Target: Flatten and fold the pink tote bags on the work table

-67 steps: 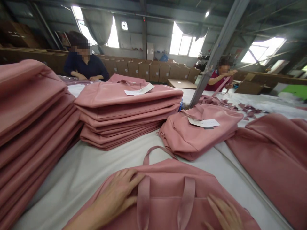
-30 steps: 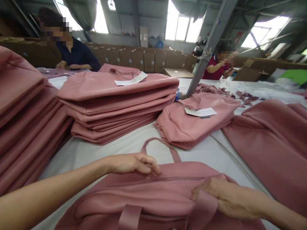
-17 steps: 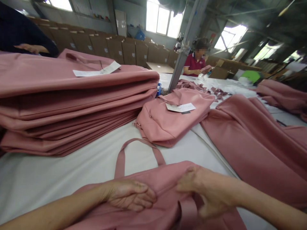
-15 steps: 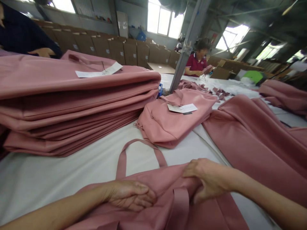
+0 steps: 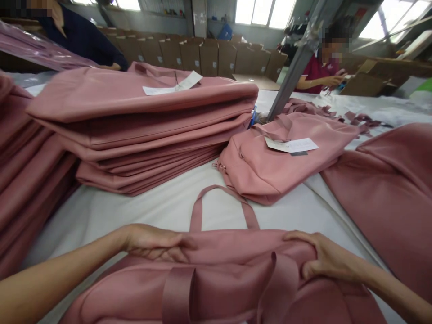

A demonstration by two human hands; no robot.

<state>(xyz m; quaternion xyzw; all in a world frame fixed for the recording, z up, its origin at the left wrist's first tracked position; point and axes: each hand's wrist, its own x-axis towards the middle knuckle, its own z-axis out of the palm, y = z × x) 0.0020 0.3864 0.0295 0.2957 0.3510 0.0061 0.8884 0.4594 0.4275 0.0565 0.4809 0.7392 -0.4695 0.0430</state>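
A pink handbag [image 5: 226, 285] lies before me on the white-covered table, its far strap [image 5: 216, 191] looped out onto the cloth. Its near strap [image 5: 178, 292] stands up in front of the opening. At the left of the bag's far rim, my left hand [image 5: 157, 243] is closed on the edge with curled fingers. My right hand [image 5: 327, 258] grips the right end of the same rim between thumb and fingers. The thumb side of the left hand shows; some fingertips are hidden in the folds.
A tall stack of flat pink bags [image 5: 151, 117] stands at back left. Beside it lies a tagged pink bag [image 5: 286, 162], near a metal post [image 5: 293, 67]. More pink material [image 5: 388, 193] covers the right side. Two people work across the table, before cardboard boxes [image 5: 189, 56].
The left hand has moved from inside the bag's folds up to its far rim. The bag's opening is spread wider, and the view has turned left.
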